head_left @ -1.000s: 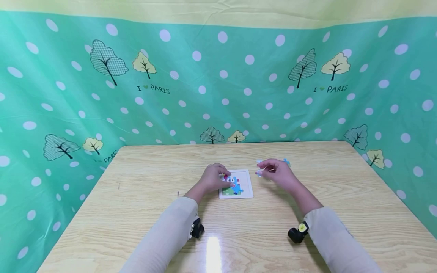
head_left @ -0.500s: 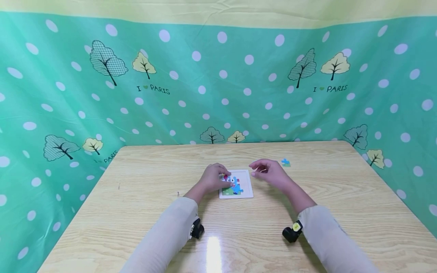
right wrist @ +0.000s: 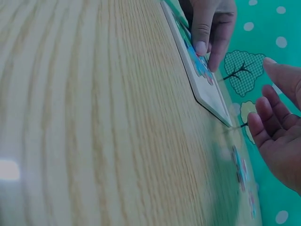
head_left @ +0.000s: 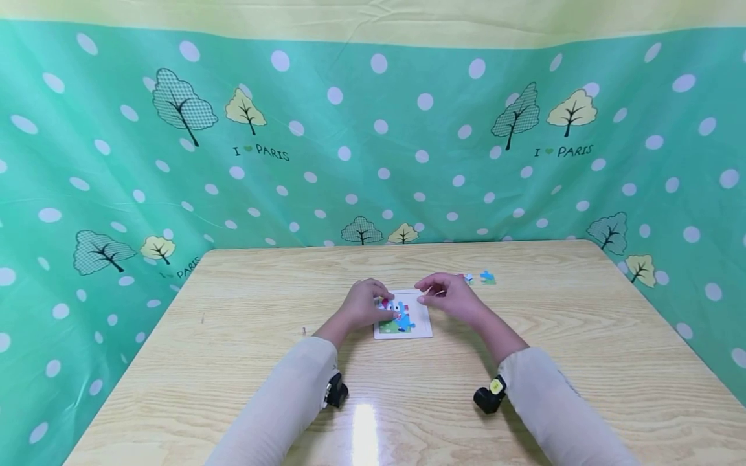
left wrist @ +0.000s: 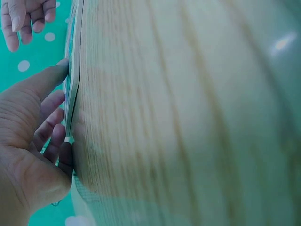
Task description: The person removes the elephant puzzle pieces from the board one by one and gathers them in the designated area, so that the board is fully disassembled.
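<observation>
A white square jigsaw tray [head_left: 427,329] lies mid-table, its left part filled with joined puzzle pieces [head_left: 403,322] showing a blue cartoon figure. My left hand [head_left: 364,305] rests on the tray's left side, its thumb and fingertips touching the pieces. Over the tray's upper right corner hovers my right hand [head_left: 451,298]. In the right wrist view that hand [right wrist: 282,134] has thumb and fingers apart with nothing between them. Two loose puzzle pieces show behind it, a blue-green one [head_left: 488,278] and a partly hidden one [head_left: 469,279].
Loose pieces [right wrist: 241,165] lie on the wooden table [head_left: 262,291] beside the tray, seen in the right wrist view. A green dotted curtain [head_left: 373,129] hangs behind the table. A tiny object [head_left: 304,331] lies left of the tray.
My right hand has moved left from the loose pieces to the tray's right edge, uncovering one piece beside the blue-green one. My left hand stays on the tray.
</observation>
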Tool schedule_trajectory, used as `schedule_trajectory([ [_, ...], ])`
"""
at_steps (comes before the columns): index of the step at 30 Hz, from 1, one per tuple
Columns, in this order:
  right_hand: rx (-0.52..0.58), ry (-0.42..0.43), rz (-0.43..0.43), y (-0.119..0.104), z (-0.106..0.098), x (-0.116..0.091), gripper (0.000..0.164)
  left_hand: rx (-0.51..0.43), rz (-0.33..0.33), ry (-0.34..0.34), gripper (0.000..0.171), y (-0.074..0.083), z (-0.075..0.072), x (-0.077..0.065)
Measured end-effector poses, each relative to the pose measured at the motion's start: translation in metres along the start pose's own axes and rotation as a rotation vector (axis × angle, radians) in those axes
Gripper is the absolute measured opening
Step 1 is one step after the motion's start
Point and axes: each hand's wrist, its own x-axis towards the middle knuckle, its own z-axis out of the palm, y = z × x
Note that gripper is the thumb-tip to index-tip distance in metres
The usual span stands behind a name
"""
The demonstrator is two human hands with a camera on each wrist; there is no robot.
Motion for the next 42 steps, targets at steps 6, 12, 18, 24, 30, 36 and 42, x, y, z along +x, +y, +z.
schedule_trajectory([
  [6,-0.013,-0.046,0.017,-0.005,0.003,0.001,0.032,-0.001,-0.003,-0.003,0.036,-0.001,0.0,0.0],
  [12,-0.029,-0.138,-0.004,-0.007,0.007,0.004,0.037,0.013,0.016,-0.002,0.038,-0.002,0.0,0.001],
  [18,-0.061,-0.173,-0.015,-0.007,0.013,0.008,0.036,0.019,0.034,0.002,0.038,-0.003,0.0,0.001],
  [24,-0.207,-0.17,-0.036,-0.006,0.023,0.011,0.035,0.012,0.047,0.002,0.038,-0.002,-0.001,0.0],
  [30,-0.302,-0.177,-0.022,-0.006,0.03,0.013,0.041,0.024,0.079,0.008,0.037,-0.003,-0.001,-0.001],
  [36,-0.316,-0.169,-0.019,-0.006,0.032,0.012,0.043,0.058,0.125,-0.005,0.043,-0.004,-0.002,-0.002],
  [42,-0.337,-0.176,0.014,-0.006,0.033,0.014,0.051,0.056,0.143,-0.047,0.056,-0.006,-0.005,-0.004],
])
